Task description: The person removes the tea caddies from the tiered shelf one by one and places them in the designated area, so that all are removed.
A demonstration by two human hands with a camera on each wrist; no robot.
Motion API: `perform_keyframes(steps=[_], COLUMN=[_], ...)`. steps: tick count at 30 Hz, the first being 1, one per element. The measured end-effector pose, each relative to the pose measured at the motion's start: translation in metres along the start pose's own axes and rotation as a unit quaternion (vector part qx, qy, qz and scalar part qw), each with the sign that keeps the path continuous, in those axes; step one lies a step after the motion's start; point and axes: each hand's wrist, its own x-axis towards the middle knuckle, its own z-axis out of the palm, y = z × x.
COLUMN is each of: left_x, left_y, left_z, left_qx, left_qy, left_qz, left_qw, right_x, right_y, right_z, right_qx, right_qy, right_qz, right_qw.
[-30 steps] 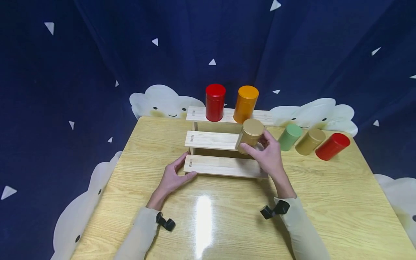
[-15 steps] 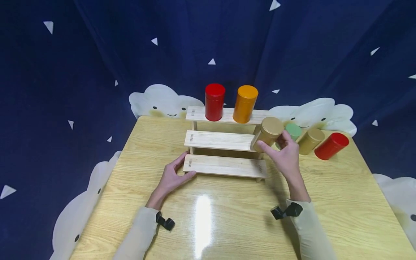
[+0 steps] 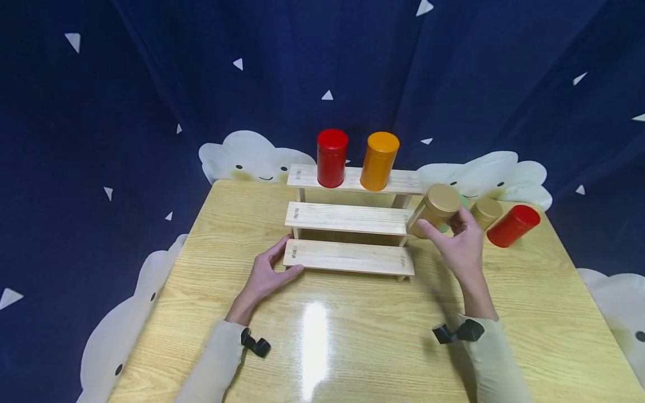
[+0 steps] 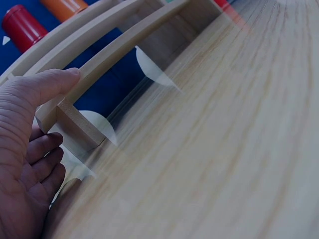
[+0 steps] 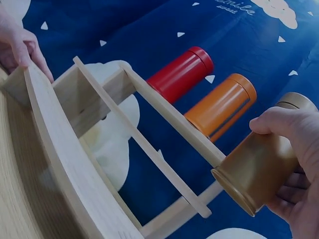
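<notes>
My right hand (image 3: 461, 243) grips a gold canister (image 3: 434, 211) around its side, thumb in front. The canister is tilted and held off the table, by the right end of the middle step of a three-step wooden rack (image 3: 347, 217). In the right wrist view, the canister (image 5: 256, 172) hangs clear of the rack's top step. My left hand (image 3: 264, 275) holds the left end of the lowest step, its thumb (image 4: 60, 82) against the front edge and its fingers curled beside the end. A red canister (image 3: 331, 159) and an orange canister (image 3: 379, 162) stand upright on the top step.
Right of the rack, a second gold canister (image 3: 486, 212) and another red canister (image 3: 514, 226) stand on the wooden table (image 3: 373, 341). A green canister (image 3: 462, 200) is mostly hidden behind the held one. A dark blue curtain (image 3: 282, 84) hangs behind the table.
My right hand has moved the gold canister rightward, from in front of the middle step to past its right end, now covering most of the green canister. The left hand has stayed put.
</notes>
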Motion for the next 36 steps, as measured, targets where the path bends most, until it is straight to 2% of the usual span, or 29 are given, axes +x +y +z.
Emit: perform_keyframes(steps=[10,21,27,36], left_x=[0.000,-0.001,-0.001,-0.001], left_y=[0.001,0.002,0.003,0.003], left_z=[0.000,0.000,0.000,0.000], left_qx=[0.006,-0.005,-0.007,0.001], left_qy=[0.002,-0.003,-0.002,-0.001], left_qz=[0.001,0.000,-0.003,-0.002], left_qw=[1.0000,1.0000,1.0000,1.0000], right_x=[-0.004,-0.011,-0.014,-0.016], right_y=[0.008,0.021,0.031,0.050], right_z=[-0.015,-0.028,-0.033,-0.039], right_qx=[-0.028,-0.051,-0.076,-0.078], right_qy=[0.030,0.026,0.029,0.029], right_qz=[0.025,0.030,0.057,0.089], right_qw=[0.9988,0.9979,0.9951,0.9925])
